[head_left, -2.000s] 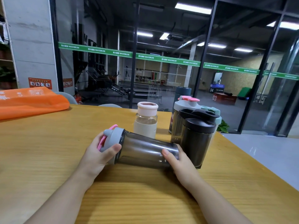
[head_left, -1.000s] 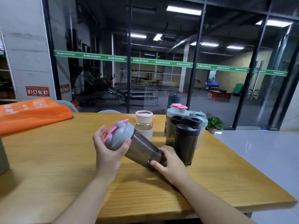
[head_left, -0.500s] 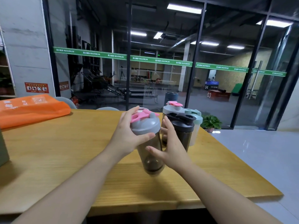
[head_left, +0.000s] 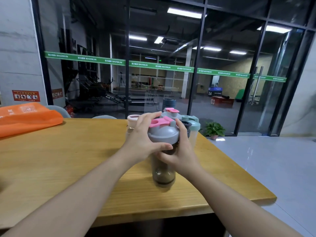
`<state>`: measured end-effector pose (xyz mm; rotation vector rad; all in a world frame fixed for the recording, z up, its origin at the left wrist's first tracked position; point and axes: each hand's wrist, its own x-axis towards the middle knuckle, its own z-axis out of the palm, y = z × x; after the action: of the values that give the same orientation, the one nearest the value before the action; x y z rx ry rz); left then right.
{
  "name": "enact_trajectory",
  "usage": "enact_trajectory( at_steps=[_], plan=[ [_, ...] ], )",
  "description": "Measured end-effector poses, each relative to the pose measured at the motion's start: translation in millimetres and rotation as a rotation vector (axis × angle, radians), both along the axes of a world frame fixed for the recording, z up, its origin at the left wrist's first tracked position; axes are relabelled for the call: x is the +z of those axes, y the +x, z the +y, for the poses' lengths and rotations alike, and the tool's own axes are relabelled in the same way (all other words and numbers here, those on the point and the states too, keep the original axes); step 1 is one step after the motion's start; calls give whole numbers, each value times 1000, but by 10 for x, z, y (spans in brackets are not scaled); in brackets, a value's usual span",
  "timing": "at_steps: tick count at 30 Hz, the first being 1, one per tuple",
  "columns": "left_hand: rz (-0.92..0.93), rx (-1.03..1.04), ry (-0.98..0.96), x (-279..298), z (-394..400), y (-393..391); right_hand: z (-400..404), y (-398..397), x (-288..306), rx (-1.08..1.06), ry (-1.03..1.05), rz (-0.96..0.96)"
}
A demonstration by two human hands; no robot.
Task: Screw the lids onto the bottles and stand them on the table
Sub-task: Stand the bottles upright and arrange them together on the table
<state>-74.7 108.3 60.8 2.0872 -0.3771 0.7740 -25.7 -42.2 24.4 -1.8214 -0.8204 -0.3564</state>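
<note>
Head view: a smoky dark shaker bottle [head_left: 163, 173] is seen upright on the wooden table [head_left: 68, 159], its base resting on the tabletop near the front right part. A grey lid [head_left: 162, 134] with a pink flip cap [head_left: 160, 123] sits on the bottle's mouth. The lid is grasped by the left hand [head_left: 143, 139], whose fingers are curled over the top and left side while the thumb lies across the front just below the lid's rim. The bottle's upper body is grasped by the right hand [head_left: 179, 151], with fingers wrapped up the right side beside the lid and the thumb laid across the front, touching the left thumb.

Just behind the hands, more bottles are clustered together: a clear bottle with a pale pink lid [head_left: 132, 119] at the left, a grey-lidded shaker with a pink cap [head_left: 171, 112], a mint green shaker [head_left: 192, 124] at the right, a black-lidded shaker [head_left: 187, 124] mostly hidden by the right hand, and a dark blue-capped bottle [head_left: 169, 103] furthest back. An orange bag [head_left: 29, 117] is laid on the table's far left corner. A potted plant [head_left: 214, 130] is seen on the floor beyond the table.
</note>
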Motion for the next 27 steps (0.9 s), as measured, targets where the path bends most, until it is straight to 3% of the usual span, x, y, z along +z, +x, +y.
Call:
enact_trajectory(
  at_steps=[7,19,27],
  plan=[
    [138,-129,47,239,-224,100,-354,37,58,-73,70,-14],
    [103,62,93,177,-463,583,-896,290,-124,-231,100,-8],
    [210,85,354,82,-547,771,-1052,522,-138,-303,111,-28]
  ],
)
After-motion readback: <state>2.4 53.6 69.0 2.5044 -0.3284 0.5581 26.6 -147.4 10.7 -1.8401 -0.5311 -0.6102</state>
